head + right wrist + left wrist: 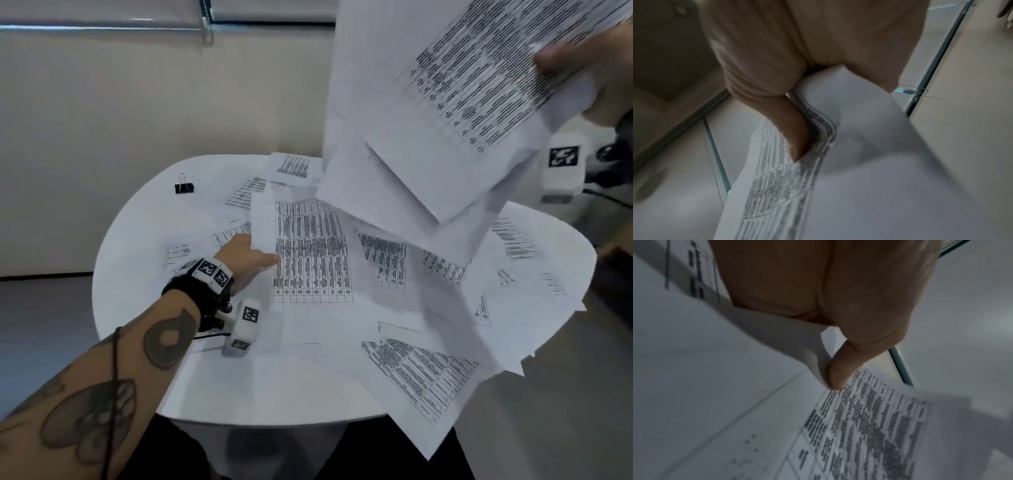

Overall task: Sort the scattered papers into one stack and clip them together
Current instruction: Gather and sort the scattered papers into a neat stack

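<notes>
Several printed sheets (387,270) lie scattered over the round white table (137,219). My left hand (251,255) pinches the left edge of one printed sheet (310,250) near the table's middle; in the left wrist view the thumb (838,371) presses on that sheet (869,426). My right hand (589,68) is raised at the upper right and grips a bundle of gathered papers (445,102) above the table; in the right wrist view the thumb (795,138) clamps the bundle (859,178). A black binder clip (184,186) stands on the table's far left.
The table stands against a beige wall (137,102). Some sheets (513,349) overhang the right and front edges. Grey floor (44,308) lies to the left. Bare tabletop shows around the clip.
</notes>
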